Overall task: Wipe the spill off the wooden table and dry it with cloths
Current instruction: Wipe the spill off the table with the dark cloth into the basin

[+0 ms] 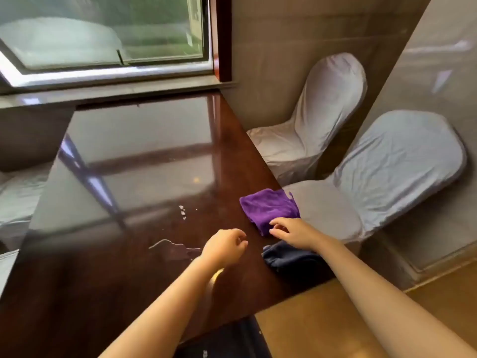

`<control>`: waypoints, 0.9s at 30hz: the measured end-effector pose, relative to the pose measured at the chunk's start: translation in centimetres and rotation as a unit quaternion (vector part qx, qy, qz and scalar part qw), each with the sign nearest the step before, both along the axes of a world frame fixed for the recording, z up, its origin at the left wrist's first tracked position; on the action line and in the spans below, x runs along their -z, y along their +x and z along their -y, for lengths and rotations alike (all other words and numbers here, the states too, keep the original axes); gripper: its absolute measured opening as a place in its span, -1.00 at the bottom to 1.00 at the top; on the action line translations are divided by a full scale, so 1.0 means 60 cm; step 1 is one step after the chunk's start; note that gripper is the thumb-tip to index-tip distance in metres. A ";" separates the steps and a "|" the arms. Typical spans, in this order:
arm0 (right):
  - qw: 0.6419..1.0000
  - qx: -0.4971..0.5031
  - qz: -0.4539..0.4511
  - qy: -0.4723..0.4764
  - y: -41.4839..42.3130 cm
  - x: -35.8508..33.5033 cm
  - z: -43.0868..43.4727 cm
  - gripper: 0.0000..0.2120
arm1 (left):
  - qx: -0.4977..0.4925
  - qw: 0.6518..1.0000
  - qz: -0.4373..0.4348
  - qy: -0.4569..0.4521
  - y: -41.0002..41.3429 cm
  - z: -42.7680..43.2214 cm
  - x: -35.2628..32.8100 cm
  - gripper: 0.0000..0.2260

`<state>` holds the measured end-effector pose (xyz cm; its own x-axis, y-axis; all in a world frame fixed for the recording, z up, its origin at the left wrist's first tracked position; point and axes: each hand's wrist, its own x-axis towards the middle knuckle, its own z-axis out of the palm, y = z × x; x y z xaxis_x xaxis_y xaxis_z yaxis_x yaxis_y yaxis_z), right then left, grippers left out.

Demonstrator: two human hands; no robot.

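Note:
A glossy dark wooden table carries a clear puddle of spilled liquid and a few white droplets farther back. A folded purple cloth lies at the table's right edge. A dark navy cloth lies nearer, partly under my right forearm. My right hand rests at the purple cloth's near corner, fingertips touching it. My left hand hovers just right of the puddle, fingers loosely curled, holding nothing.
Two chairs in white covers stand close to the table's right side. A window with a stone sill runs along the far end. Orange-brown floor shows near right.

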<state>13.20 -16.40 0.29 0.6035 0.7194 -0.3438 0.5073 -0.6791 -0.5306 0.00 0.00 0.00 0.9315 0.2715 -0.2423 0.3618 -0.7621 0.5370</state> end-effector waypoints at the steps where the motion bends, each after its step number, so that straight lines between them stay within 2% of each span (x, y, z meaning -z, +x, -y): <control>1: 1.000 0.009 -0.002 -0.015 0.002 0.008 0.016 -0.62 | 0.008 1.000 -0.009 -0.001 0.004 0.020 0.010 -0.74; 5: 0.997 0.007 0.022 -0.074 0.011 0.057 0.086 -0.62 | 0.049 0.999 -0.019 -0.002 0.019 0.094 0.063 -0.75; 10: 0.991 -0.062 0.071 -0.100 0.018 0.107 0.140 -0.48 | 0.069 0.998 -0.004 0.013 0.034 0.157 0.118 -0.58; 15: 0.987 -0.061 0.143 -0.038 0.017 0.141 0.151 -0.59 | 0.028 0.999 0.022 0.028 0.042 0.189 0.147 -0.56; 18: 0.983 -0.044 0.180 -0.003 0.019 0.154 0.146 -0.73 | -0.010 0.999 0.038 0.033 0.047 0.192 0.150 -0.65; 21: 0.978 -0.065 0.199 0.011 0.025 0.149 0.133 -0.77 | -0.058 0.996 0.065 0.002 0.053 0.187 0.138 -0.75; 23: 0.978 -0.074 0.190 0.035 0.027 0.138 0.120 -0.79 | -0.086 0.993 0.083 -0.011 0.053 0.178 0.125 -0.78; 27: 0.986 -0.084 0.107 0.095 0.028 0.102 0.076 -0.81 | -0.118 0.987 0.110 0.011 0.044 0.138 0.091 -0.80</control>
